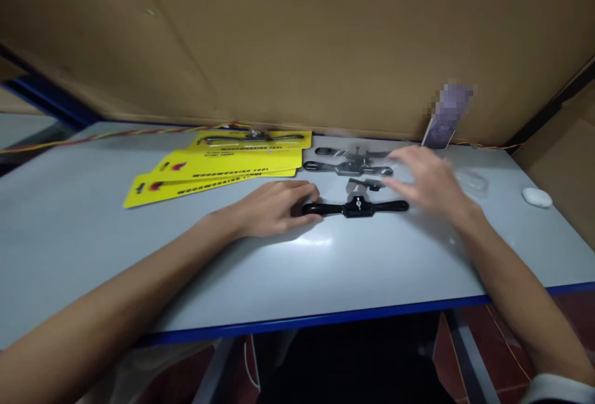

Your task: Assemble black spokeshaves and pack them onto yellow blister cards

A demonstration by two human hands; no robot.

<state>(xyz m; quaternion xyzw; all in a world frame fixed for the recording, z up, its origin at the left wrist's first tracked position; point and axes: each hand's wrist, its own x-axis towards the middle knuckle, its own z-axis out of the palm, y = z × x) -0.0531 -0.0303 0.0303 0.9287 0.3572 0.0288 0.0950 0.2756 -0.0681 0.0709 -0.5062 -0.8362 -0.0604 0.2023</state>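
My left hand (279, 206) rests on the table with thumb and fingers curled around the left handle end of the nearest black spokeshave (357, 207). Just behind that tool's middle lies a small dark metal part (366, 184). Farther back is a second spokeshave (346, 168), and behind it a third, blurred spokeshave (328, 151). My right hand (430, 178), smeared by motion, hovers by the right ends of these back tools. Its thumb and forefinger are apart, and nothing shows clearly between them.
Yellow backing cards (227, 162) overlap at the back left, with another spokeshave (255, 137) on the rearmost. A blurred clear plastic piece (474, 182) lies right of my right hand. Beyond are a white rounded case (537, 197), a propped phone-like object (441, 125) and a cardboard wall (279, 44).
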